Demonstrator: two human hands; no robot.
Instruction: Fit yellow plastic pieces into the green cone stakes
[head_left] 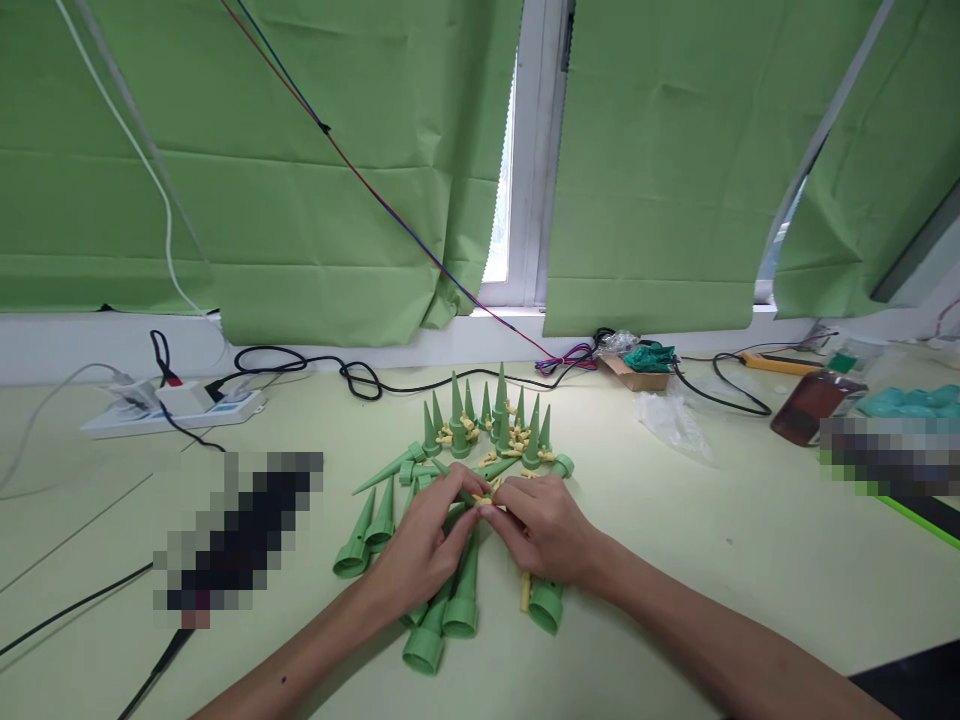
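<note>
My left hand (420,545) and right hand (544,530) are pinching a small yellow piece (484,497) together over lying green cones (450,600). Standing cones (487,420) are crowding just behind on the counter (712,560), a power strip (172,410) sitting well left.

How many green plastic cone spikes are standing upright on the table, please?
About 10 green plastic cone spikes stand upright in one cluster behind the left hand and right hand, near the window. They overlap, so some may be hidden. Others lie flat around the hands.

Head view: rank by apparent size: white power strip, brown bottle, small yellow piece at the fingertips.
1. white power strip
2. brown bottle, somewhat smaller, at a similar distance
3. small yellow piece, smallest by far, although nearest the camera
</note>
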